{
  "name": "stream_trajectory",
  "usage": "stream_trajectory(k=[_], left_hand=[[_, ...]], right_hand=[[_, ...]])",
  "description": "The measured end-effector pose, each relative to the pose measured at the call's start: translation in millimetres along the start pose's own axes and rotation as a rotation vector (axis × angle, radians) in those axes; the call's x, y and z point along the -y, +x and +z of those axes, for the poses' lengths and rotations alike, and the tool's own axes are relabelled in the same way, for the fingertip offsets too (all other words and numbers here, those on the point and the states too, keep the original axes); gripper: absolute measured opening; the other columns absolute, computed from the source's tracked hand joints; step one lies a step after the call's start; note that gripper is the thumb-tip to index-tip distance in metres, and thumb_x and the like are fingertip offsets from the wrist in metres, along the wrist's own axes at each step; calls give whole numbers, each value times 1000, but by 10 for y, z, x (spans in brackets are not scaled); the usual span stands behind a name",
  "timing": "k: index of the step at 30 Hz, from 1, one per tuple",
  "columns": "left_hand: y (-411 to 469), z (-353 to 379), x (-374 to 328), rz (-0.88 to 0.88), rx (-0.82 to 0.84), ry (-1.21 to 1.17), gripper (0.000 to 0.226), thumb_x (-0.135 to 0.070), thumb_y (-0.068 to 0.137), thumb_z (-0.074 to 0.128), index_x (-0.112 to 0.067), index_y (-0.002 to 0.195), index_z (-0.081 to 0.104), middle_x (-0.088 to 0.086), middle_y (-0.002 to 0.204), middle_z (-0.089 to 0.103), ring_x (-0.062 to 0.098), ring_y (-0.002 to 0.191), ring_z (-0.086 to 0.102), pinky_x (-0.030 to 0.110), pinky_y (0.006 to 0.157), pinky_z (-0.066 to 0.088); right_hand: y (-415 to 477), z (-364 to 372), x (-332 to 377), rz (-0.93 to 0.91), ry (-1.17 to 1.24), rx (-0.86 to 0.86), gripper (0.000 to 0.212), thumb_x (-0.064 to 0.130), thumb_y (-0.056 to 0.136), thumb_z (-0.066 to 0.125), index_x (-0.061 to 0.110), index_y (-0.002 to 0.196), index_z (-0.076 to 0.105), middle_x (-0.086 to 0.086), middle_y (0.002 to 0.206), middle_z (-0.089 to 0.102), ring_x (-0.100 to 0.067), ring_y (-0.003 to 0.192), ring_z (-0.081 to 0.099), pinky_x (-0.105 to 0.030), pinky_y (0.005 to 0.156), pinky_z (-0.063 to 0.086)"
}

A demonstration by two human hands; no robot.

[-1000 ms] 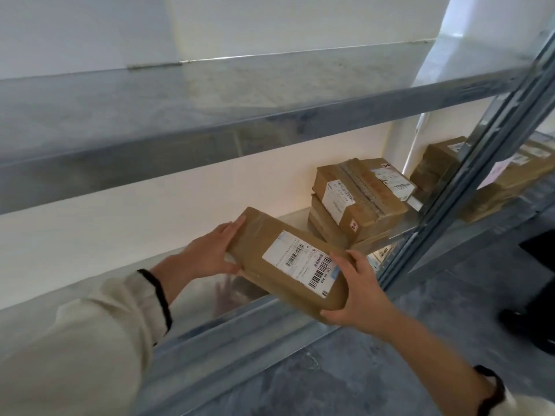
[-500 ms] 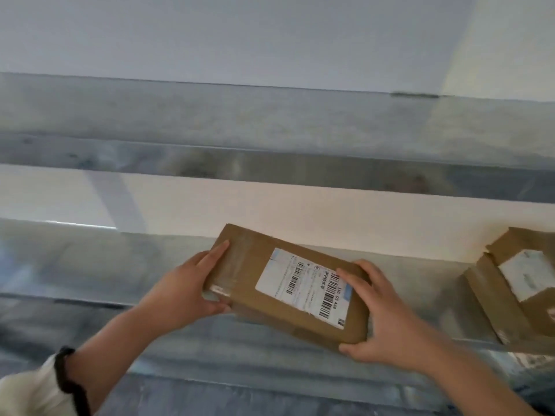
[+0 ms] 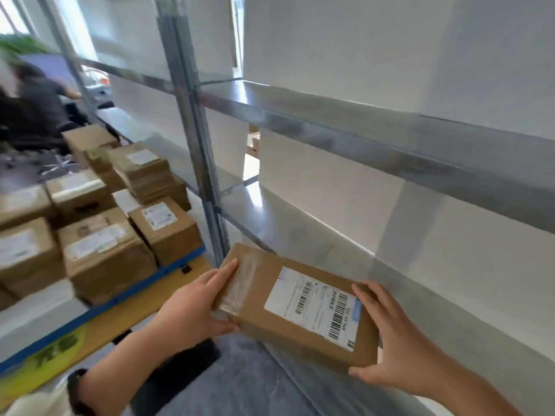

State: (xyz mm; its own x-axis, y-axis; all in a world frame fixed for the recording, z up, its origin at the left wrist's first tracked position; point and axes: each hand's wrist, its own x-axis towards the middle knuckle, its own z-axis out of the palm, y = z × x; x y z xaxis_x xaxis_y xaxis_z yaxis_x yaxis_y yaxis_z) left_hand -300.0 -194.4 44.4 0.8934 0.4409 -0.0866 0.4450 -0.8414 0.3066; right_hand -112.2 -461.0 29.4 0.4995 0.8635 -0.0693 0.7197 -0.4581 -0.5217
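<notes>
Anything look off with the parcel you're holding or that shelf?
Nothing serious. The parcel, held at both ends by the left hand and right hand, looks undented, its label flat and whole. Only the clear tape at its left end is wrinkled and cloudy. The metal shelf beside it shows no damage.

The parcel [image 3: 295,304] sits between left hand [image 3: 192,310] and right hand [image 3: 399,346], at the shelf [image 3: 345,256] front edge; stacked boxes [image 3: 114,217] stand left of the shelf upright [image 3: 195,139].
</notes>
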Motion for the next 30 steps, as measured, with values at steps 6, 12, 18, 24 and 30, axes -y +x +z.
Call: stream_trajectory(k=[6,12,18,24,30], left_hand=[[-332,-431,1252,-275,-48,-65,116,-61,68,72,-47,144,-15,-16,152,21,8,131,38,26,106,36],[-399,-663,1961,-461,-126,-87,115,-58,68,74,-41,147,-9,-11,153,24,10,131,39,26,105,37],[-374,-723,2618,-646,-243,-179,116,-47,64,81,-40,149,2,-11,148,31,11,128,39,26,103,37],[-266,-850,3147,-772,-342,-205,120,-50,59,83,-40,148,5,-10,144,37,11,128,40,33,106,39],[-241,-857,3447,-825,-349,-244,116,-46,62,83,-37,149,6,-10,148,33,12,132,36,36,108,37]], right_hand=[[1261,408,958,-219,-54,139,125,60,59,76,29,146,-9,30,134,-17,5,134,0,-10,109,10],[2346,664,1575,-367,-76,306,125,62,58,75,34,146,-9,37,133,-14,-2,138,2,-28,117,19],[3371,970,2065,-534,-121,425,125,66,57,74,36,145,-10,32,140,-16,-6,140,3,-29,114,22],[4183,1165,2565,-685,-134,479,123,60,62,76,33,146,-10,33,139,-15,-6,139,3,-30,114,21],[4597,1423,2804,-739,-139,579,121,60,61,76,34,145,-8,36,136,-13,-5,137,5,-25,112,23]])
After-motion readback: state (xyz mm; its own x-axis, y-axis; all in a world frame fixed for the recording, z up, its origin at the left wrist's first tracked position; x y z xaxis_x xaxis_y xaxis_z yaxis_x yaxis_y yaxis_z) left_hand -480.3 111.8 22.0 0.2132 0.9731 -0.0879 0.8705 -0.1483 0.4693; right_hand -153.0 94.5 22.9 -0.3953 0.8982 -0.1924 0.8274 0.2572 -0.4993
